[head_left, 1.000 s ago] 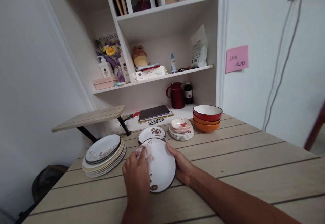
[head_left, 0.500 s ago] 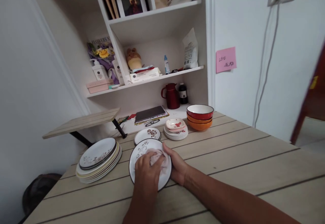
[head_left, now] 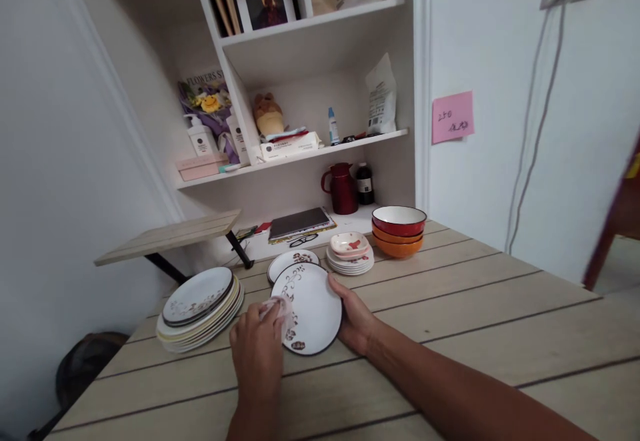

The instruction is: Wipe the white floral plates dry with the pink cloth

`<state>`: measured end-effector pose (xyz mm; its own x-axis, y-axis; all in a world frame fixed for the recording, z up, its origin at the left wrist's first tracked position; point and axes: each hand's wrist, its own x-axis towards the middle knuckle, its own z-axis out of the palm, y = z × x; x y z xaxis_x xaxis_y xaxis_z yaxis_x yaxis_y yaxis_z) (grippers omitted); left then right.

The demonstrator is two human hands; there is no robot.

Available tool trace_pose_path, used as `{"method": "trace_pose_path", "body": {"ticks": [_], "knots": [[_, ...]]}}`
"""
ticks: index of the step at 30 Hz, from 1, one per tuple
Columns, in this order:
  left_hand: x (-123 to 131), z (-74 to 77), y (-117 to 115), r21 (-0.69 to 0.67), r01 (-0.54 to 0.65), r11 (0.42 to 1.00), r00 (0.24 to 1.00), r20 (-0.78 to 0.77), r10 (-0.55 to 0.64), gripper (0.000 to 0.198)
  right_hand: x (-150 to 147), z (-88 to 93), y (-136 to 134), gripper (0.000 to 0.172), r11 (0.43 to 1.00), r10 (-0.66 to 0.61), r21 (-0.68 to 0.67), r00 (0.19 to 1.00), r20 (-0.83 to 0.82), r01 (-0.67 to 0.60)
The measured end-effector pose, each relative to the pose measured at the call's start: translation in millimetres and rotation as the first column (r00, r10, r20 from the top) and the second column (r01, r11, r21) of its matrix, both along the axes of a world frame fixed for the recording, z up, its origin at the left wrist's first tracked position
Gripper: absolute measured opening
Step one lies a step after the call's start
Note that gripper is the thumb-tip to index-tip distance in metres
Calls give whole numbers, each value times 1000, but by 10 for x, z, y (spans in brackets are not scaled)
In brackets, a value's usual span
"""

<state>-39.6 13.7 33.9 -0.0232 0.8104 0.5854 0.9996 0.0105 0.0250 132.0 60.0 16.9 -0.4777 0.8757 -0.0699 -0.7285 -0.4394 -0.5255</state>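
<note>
My right hand (head_left: 356,314) grips the right edge of a white plate (head_left: 315,307) with a dark rim and a brown flower pattern, tilted toward me above the table. A pale pink cloth (head_left: 283,313) is bunched in my left hand (head_left: 257,344), closed at the plate's left edge. The cloth touches the rim there. Just behind this plate lie similar flowered plates (head_left: 287,262), partly covered by it. To the left stands a tall stack of larger plates (head_left: 197,299), the top ones dark-rimmed, with yellow-edged ones below.
Small dishes (head_left: 349,244) rest on a stack of little plates (head_left: 357,267) behind my right hand. Stacked red and orange bowls (head_left: 399,233) stand farther right. A low wooden stand (head_left: 170,235) is at back left. Behind are a laptop (head_left: 299,223), glasses (head_left: 303,240) and a red jug (head_left: 343,191).
My left hand with the cloth has moved left, from the plate's middle to its left edge, uncovering the plate's face. My right hand keeps its hold, and the view has shifted slightly.
</note>
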Motion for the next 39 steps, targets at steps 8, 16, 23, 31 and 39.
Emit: {"method": "trace_pose_path", "body": {"ticks": [8, 16, 23, 31, 39], "knots": [[-49, -43, 72, 205, 134, 970, 991, -4, -136, 31, -32, 42, -108, 59, 996, 83, 39, 994, 77, -86], [-21, 42, 39, 264, 334, 905, 943, -95, -320, 31, -130, 41, -203, 58, 975, 196, 78, 974, 117, -206], [57, 12, 15, 215, 64, 975, 993, -108, -41, 29, -131, 24, -151, 55, 998, 48, 27, 999, 19, -49], [126, -4, -20, 57, 98, 994, 981, -173, -87, 23, -109, -27, -24, 56, 994, -108, -21, 992, -63, 106], [228, -197, 41, -75, 260, 963, 955, -130, -268, 19, -29, -22, 38, 57, 989, -147, 5, 987, -67, 148]]}}
